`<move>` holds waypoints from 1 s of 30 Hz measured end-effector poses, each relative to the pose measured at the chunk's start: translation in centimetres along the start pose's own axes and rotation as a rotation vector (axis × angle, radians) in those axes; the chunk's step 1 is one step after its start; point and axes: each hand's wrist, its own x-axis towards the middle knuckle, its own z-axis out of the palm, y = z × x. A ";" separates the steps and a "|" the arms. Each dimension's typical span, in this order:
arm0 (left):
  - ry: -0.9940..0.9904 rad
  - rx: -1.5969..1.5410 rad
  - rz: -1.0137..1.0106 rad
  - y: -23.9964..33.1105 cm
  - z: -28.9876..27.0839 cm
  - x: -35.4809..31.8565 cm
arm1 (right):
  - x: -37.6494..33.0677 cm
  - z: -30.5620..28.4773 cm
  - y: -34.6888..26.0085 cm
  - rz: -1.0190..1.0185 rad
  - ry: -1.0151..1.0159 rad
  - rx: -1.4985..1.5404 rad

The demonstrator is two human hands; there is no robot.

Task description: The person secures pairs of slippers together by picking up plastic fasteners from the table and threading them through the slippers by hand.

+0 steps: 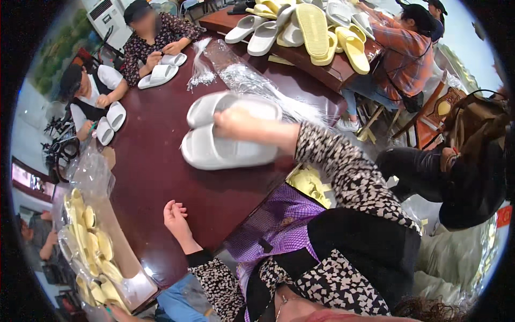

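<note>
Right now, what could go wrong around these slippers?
The pale slippers might slip apart: the right hand is blurred, its grip unclear, while the left hand is empty and away from them. The white strands, lying close beyond, could catch on them. A yellow slipper at the back table's edge might slide off.

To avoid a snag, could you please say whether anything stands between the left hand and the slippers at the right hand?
Nothing visible does: only the table shows between the left hand and the slippers. The right hand, blurred, is over them.
</note>
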 end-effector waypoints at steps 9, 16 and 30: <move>-0.015 0.083 -0.033 1.0 1.2 0.4 | 12.6 -24.0 15.0 0.056 0.219 -0.601; 0.003 0.059 -0.007 0.7 0.3 0.1 | 5.5 -14.9 15.3 0.021 0.473 -0.165; 0.026 0.148 0.031 0.3 0.8 0.0 | -2.7 -0.1 10.9 0.004 0.250 0.022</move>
